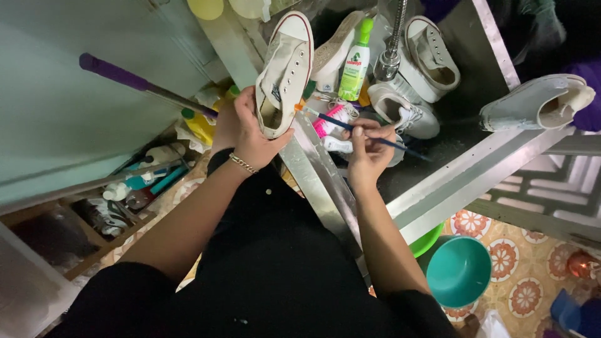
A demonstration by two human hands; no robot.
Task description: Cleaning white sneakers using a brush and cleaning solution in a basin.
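Observation:
My left hand (247, 128) grips the heel of a white canvas sneaker (285, 72) with a red-trimmed sole, holding it sole-side away over the sink's metal edge. My right hand (367, 150) holds a thin blue brush (350, 127) with an orange tip that points toward the sneaker's heel. A gold bracelet (242, 163) circles my left wrist. Below the brush lies a pink-and-white tube (332, 120).
A dark sink (466, 75) holds several other white sneakers (432, 53), a green bottle (355, 59) and a metal tap (391, 50). One more sneaker (538, 103) rests on the sink's right rim. A teal basin (459, 270) sits on the tiled floor. A purple-handled stick (134, 81) leans at left above cluttered shelves.

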